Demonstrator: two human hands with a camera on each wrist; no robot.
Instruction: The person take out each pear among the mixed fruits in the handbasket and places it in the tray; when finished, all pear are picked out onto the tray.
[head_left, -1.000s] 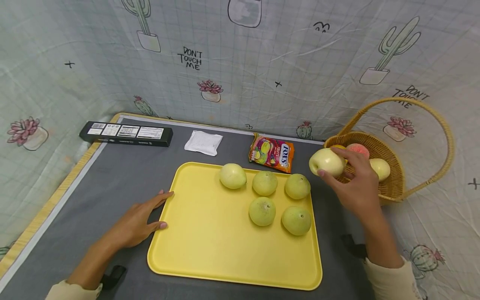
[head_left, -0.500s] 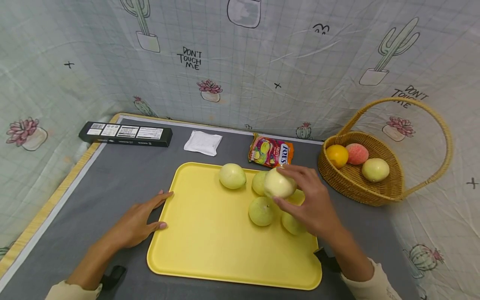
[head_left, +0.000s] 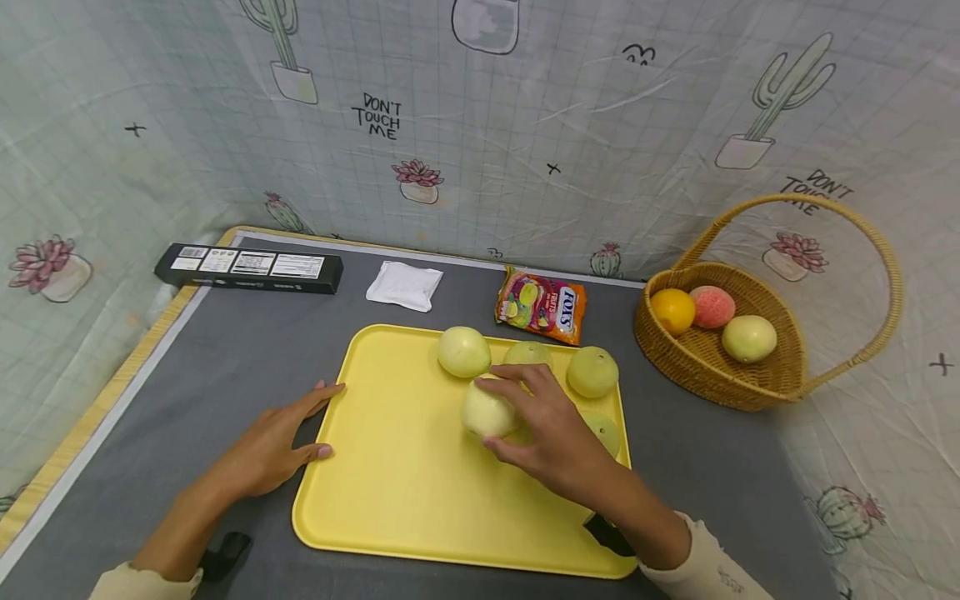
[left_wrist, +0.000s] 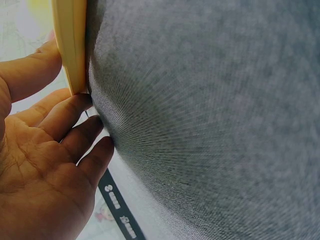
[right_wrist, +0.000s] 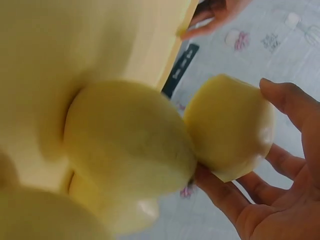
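Note:
In the head view, my right hand (head_left: 551, 429) holds a pale yellow apple-like fruit (head_left: 483, 410) between thumb and fingers above the yellow tray (head_left: 390, 500). The right wrist view shows that fruit (right_wrist: 227, 127) pinched at the fingertips of my right hand (right_wrist: 280, 195), beside a larger-looking pale green round fruit (right_wrist: 125, 140). Several green round fruits, including one at the right corner (head_left: 592, 372), lie on the tray; the hand partly hides some. Another pale fruit (head_left: 464, 352) sits near the back rim. My left hand (head_left: 273, 446) touches the tray's left rim with extended fingers.
A wicker basket (head_left: 701, 379) at the right holds an orange (head_left: 672, 312), a pinkish-red fruit (head_left: 712, 307) and a pale green fruit (head_left: 749, 338). Behind the tray lie a candy bag (head_left: 542, 305), a white packet (head_left: 405, 286) and a long black box (head_left: 251, 268).
My right hand has carried the pale fruit leftward from beside the basket, across the tray's right part, to near its middle. The left hand has stayed on the rim.

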